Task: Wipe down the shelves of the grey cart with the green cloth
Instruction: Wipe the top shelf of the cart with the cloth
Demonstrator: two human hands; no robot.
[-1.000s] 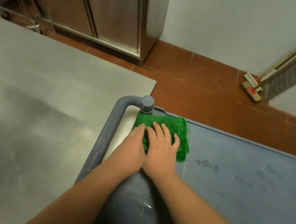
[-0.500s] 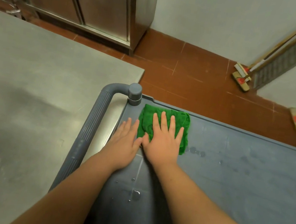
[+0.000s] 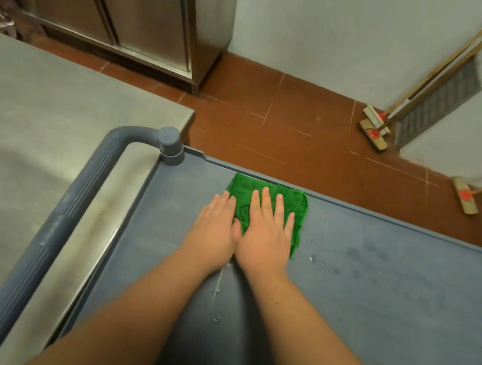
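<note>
Cloth: green, crumpled, folded into a rough rectangle; long axis ran near to far.
Place: on the cart top shelf, touching its far rim, right of the corner post.
Right hand: lay flat on the cloth, fingers spread.
Left hand: flat on the shelf, fingers together, tips at the cloth's left edge.
Shelf: grey, water drops right of the cloth.
Counter: steel, left of the cart.

cloth on cart shelf – far edge | table left
</note>
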